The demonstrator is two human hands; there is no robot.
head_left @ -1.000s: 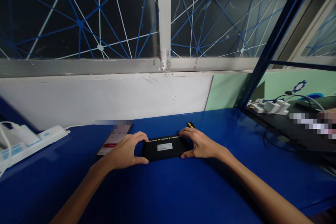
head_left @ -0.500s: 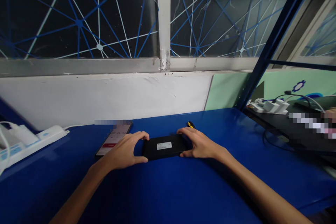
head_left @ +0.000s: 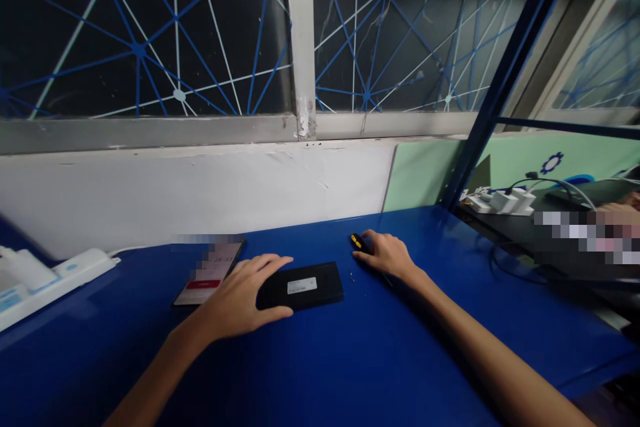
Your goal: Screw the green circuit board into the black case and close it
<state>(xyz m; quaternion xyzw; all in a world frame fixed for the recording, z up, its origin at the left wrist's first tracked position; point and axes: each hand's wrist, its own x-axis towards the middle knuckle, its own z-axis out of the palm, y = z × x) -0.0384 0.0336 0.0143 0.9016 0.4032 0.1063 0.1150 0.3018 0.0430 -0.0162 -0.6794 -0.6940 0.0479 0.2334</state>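
A flat black rectangular case (head_left: 327, 282) with a white label lies on the blue table. My left hand (head_left: 240, 290) spans its left end, thumb along the near edge and fingers over the far edge. To the right, my right hand (head_left: 387, 255) closes on a screwdriver (head_left: 357, 241) with a black and yellow handle. The fingers cover part of the handle, and its thin shaft points back toward me under the palm. Between the case and this hand lie tiny screw-like bits (head_left: 351, 275), too small to make out well.
A phone (head_left: 203, 283) with a lit screen lies left of the case, partly behind my left hand. At the far left is a white power strip (head_left: 75, 273). Another person's hand (head_left: 620, 217) shows at the right, near plugs (head_left: 510, 201) and cables beyond the blue post (head_left: 493, 107).
My right hand has left the right end of the case and moved to the screwdriver, taking hold of it. The left hand stays at the case. The view has shifted slightly right.
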